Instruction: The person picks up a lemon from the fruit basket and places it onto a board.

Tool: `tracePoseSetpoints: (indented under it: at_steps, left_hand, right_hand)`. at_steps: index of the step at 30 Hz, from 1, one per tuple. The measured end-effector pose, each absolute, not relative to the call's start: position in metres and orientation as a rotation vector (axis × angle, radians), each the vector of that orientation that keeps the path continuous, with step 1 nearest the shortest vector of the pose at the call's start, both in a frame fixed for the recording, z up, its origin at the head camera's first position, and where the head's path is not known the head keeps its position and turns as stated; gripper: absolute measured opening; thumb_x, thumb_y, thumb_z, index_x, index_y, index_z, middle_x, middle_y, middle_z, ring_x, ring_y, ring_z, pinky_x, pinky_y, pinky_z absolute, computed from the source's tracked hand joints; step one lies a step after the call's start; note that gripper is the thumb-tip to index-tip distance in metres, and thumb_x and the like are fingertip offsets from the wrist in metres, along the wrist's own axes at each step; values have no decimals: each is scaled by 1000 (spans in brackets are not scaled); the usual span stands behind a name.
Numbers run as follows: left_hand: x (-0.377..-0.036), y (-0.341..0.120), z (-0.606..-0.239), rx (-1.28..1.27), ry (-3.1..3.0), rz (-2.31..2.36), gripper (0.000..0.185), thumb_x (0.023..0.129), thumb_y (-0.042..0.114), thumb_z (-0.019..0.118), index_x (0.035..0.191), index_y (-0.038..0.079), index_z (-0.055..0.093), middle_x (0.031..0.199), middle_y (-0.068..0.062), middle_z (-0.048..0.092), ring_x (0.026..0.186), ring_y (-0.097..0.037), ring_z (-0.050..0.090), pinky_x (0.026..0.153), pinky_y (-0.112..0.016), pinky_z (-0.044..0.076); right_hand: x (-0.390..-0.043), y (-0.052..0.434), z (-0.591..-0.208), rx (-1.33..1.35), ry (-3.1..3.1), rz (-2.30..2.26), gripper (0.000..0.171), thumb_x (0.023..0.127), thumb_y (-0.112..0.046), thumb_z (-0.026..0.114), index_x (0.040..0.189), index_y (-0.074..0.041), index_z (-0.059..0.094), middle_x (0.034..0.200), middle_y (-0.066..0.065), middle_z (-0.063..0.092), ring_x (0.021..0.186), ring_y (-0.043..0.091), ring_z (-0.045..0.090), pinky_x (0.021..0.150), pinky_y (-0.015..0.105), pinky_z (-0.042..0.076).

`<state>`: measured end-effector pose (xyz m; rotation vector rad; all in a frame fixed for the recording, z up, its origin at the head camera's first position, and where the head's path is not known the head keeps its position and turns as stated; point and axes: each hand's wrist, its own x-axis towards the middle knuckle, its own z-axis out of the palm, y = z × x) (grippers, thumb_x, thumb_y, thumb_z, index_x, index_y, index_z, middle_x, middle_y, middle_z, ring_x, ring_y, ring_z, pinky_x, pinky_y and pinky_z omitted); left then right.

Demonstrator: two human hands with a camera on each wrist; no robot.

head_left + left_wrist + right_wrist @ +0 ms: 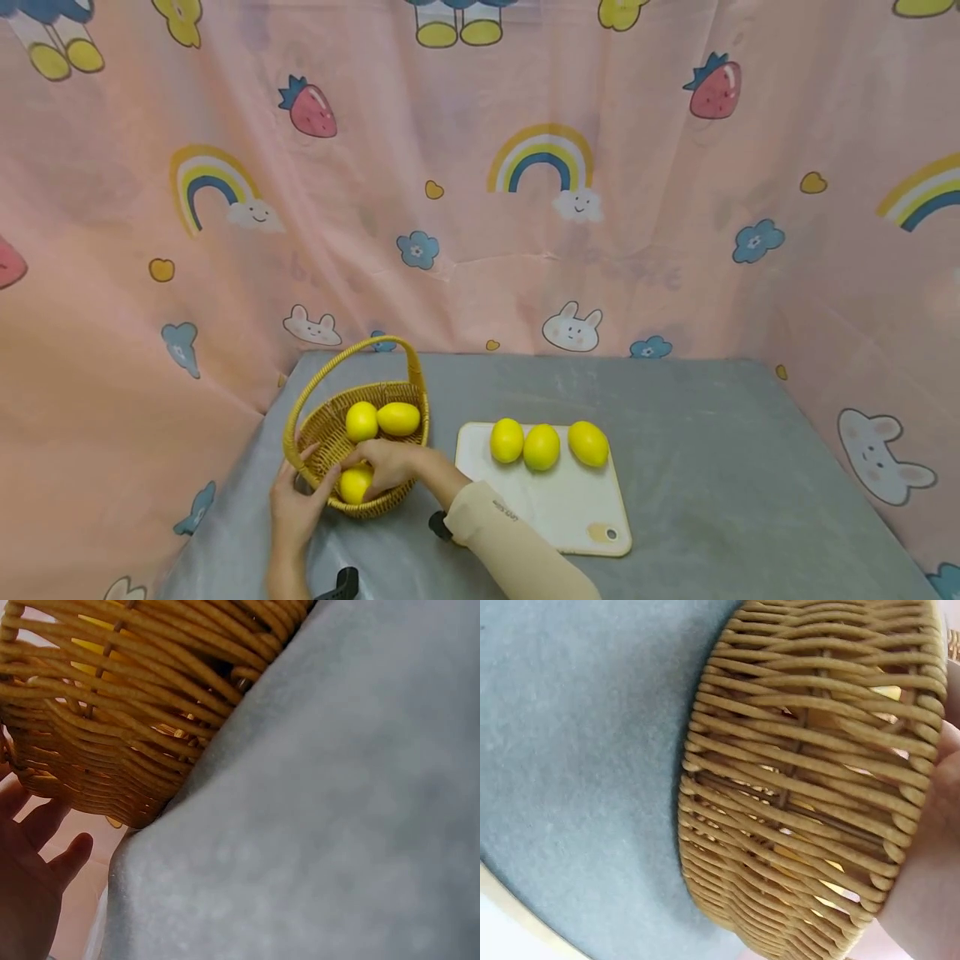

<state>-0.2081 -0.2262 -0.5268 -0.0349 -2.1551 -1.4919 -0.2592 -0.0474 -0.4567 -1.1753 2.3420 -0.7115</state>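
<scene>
A wicker basket (322,425) with a tall arched handle stands at the left of the table. My left hand (296,508) holds its near-left rim by the handle's base; in the left wrist view, some of its fingers (45,821) show beside the woven wall. Inside the basket, my right hand (390,462) grips a lemon (354,483) near the front. Two more lemons, one rounder (362,422) and one lying lengthwise (399,419), sit toward the back of the basket. In the right wrist view, the basket's weave (802,780) hides most of the right hand.
Right of the basket lies a white cutting board (540,517) bearing three lemons (542,447) along its far half. The right forearm passes over the board's near-left edge. A grey cloth (712,467) covers the table, and a pink patterned curtain (480,292) hangs behind.
</scene>
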Motion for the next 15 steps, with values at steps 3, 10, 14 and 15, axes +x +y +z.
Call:
tracePoseSetpoints:
  at_steps: [3, 10, 14, 15]
  left_hand:
    - [-209, -227, -527, -43, -2156, -1456, 43, 76, 8, 78, 116, 0, 63, 145, -13, 39, 133, -30, 35, 96, -6, 29]
    - [-210, -228, -529, -59, -2151, -1440, 42, 76, 6, 78, 115, 0, 64, 144, -13, 41, 133, -28, 34, 97, -6, 28]
    - [-209, -227, -526, -40, -2154, -1465, 41, 76, 5, 77, 115, 0, 64, 144, -14, 40, 134, -28, 33, 96, -5, 27]
    - [-208, -226, -524, -37, -2154, -1472, 41, 76, 5, 77, 115, 0, 64, 144, -14, 40, 134, -29, 33, 96, -4, 27]
  right_hand:
    - [-260, -49, -459, -1202, 2346, -732, 57, 78, -7, 76, 131, -11, 56, 128, -4, 56, 110, 1, 49, 90, 15, 40]
    - [-261, -53, -461, -1221, 2346, -737, 55, 77, -7, 76, 129, -10, 58, 119, -7, 62, 92, -3, 52, 80, 12, 42]
    - [-261, -53, -460, -1225, 2343, -749, 55, 76, -6, 76, 128, -8, 58, 120, -6, 62, 91, -3, 52, 79, 12, 42]
    - [-261, -52, -460, -1225, 2350, -758, 55, 76, -7, 77, 128, -8, 58, 120, -6, 62, 93, -3, 52, 80, 12, 42]
